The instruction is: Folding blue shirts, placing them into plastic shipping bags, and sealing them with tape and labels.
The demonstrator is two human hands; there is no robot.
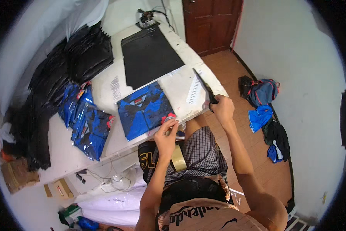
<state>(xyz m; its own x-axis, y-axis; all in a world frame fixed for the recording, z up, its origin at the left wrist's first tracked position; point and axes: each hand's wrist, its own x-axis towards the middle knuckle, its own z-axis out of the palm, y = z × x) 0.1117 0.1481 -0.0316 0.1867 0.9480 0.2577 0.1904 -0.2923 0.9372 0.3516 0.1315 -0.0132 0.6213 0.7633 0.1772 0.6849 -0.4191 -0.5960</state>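
Observation:
My right hand (223, 109) is closed round the handles of black scissors (205, 84), whose blades point up and away over the table's right edge. On the front edge, my left hand (166, 138) has its fingers bent in a pinch beside a red and white tag (168, 118); what lies between the fingertips is too small to make out. That tag sits at the near right corner of a folded blue and black garment (144, 109) in clear plastic. Beyond it lies a large flat black sheet (152, 56). A white strip with printed marks (195, 88) rests near the scissors.
Several wrapped blue garments (90, 133) overlap at the left, beside stacks of black bags (51, 75). A cardboard box (19, 175) stands at the far left. A tape roll (178, 158) is on my lap. A backpack (262, 91) and clothes (275, 140) lie on the floor.

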